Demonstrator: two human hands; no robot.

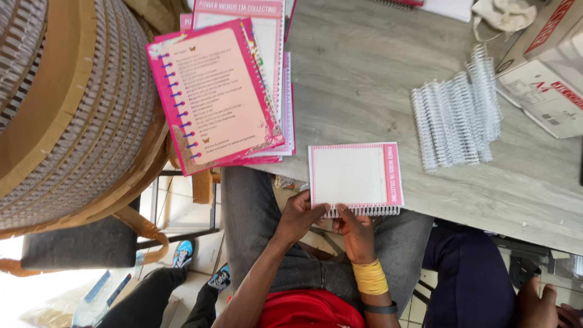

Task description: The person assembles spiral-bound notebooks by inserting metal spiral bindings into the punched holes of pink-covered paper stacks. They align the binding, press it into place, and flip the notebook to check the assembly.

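Both hands are working the wire-bound edge of a pink-bordered booklet (355, 176), which is lying at the near edge of a grey wood-grain table (376, 85) and overhanging it slightly toward the lap. Left hand (299, 215) is pinching the spiral binding (362, 211) at its left end, fingers closed narrow on the coil. Right hand (355, 234) is gripping the same coil just beside it, fingertips tucked under the page edge; a yellow band is sitting on that wrist.

Surface: a stack of pink printed pages (221, 91) is resting at the table's left corner, top sheet tilted and hanging off the edge. A bundle of loose white wire coils (455, 115) is lying to the right of the booklet, well apart. Cardboard boxes (546, 73) are sitting at the far right corner.

Room: a large spool of binding wire (67, 109) is filling the left side. Tiled floor below, someone's blue shoes (182, 254) showing; another person's hand (537, 304) is sitting bottom right.
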